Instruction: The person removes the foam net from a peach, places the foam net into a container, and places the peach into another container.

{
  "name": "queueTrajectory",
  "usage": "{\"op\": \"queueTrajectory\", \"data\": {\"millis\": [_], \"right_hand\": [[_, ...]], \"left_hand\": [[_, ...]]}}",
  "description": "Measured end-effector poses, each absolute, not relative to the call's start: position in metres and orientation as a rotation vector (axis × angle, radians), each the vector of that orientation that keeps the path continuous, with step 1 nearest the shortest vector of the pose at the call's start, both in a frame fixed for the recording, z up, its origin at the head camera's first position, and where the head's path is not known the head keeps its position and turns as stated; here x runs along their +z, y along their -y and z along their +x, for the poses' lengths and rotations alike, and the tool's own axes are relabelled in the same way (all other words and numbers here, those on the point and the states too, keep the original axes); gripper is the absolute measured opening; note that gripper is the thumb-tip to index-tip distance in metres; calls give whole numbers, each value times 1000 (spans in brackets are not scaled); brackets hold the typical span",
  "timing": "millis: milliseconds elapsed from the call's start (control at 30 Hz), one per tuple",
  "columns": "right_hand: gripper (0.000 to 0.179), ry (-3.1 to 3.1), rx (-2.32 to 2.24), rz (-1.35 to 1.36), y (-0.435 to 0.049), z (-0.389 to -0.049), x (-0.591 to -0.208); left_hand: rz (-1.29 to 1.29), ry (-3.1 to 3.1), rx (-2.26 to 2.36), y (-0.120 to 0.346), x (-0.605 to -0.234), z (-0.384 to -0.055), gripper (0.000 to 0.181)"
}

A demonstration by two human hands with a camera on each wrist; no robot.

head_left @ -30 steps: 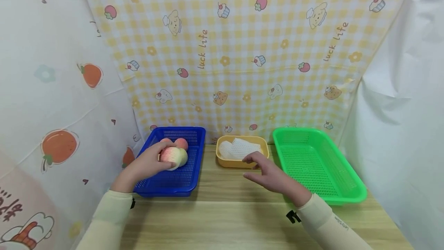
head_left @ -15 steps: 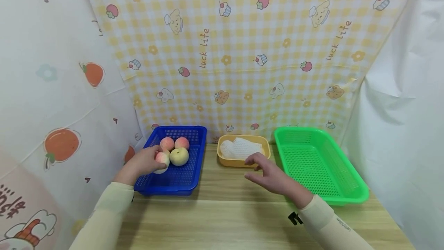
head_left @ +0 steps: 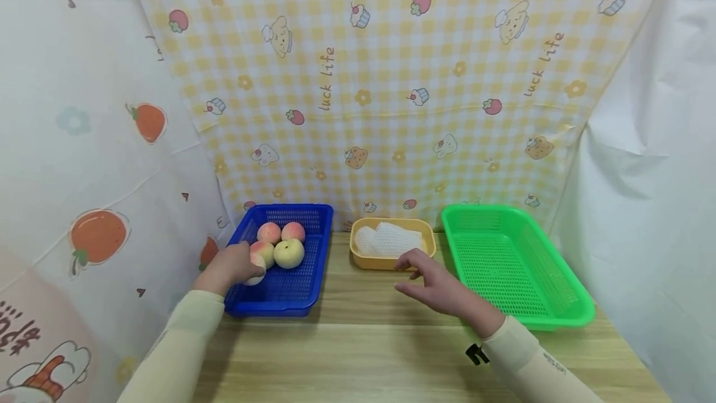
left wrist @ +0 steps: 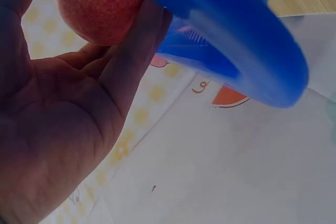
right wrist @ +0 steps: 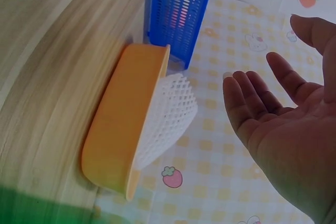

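Note:
In the head view my left hand (head_left: pixel 232 264) reaches into the left side of the blue basket (head_left: pixel 302 300). Its fingers curl round a peach (head_left: pixel 257 273), mostly hidden by the hand there; the left wrist view shows the red side of this peach (left wrist: pixel 97 11) between thumb and fingers. Beside it lie more peaches (head_left: pixel 269 232) and a pale yellow fruit (head_left: pixel 289 254) with its stem dimple up. My right hand (head_left: pixel 433 282) hovers, fingers loosely bent and holding nothing, by the front right of a yellow tub (head_left: pixel 375 263). White foam net sleeves (head_left: pixel 394 239) lie in that tub.
On the right of the wooden table (head_left: pixel 358 353) stands a green basket (head_left: pixel 498 272), partly behind the right forearm. A checked cloth (head_left: pixel 363 135) hangs right behind the containers, and white cloths close off the left and right sides.
My left hand has carried the peach from above the other fruit leftward and down into the blue basket's left side, uncovering the fruit behind. The right hand has hardly moved.

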State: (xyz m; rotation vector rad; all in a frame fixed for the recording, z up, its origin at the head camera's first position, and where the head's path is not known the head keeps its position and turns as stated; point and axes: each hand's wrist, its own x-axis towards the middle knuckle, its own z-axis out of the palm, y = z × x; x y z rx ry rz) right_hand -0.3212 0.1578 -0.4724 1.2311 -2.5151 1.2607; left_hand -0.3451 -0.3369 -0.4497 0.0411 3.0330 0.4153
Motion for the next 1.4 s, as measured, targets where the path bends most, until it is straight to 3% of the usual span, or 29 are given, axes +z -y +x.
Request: {"op": "queueTrajectory", "data": {"millis": [367,767,1400], "right_hand": [[27,2541,1246,1257,-159,-318,-475],[25,2606,1285,1252,-161,-317,-477],[26,2625,1302,1255,-161,-316,-479]], "left_hand": [[-72,-2896,266,332,-450,-354,41],[-154,-2829,202,324,-453,-364,56],[-253,-2754,309,316,-441,-365,43]]}}
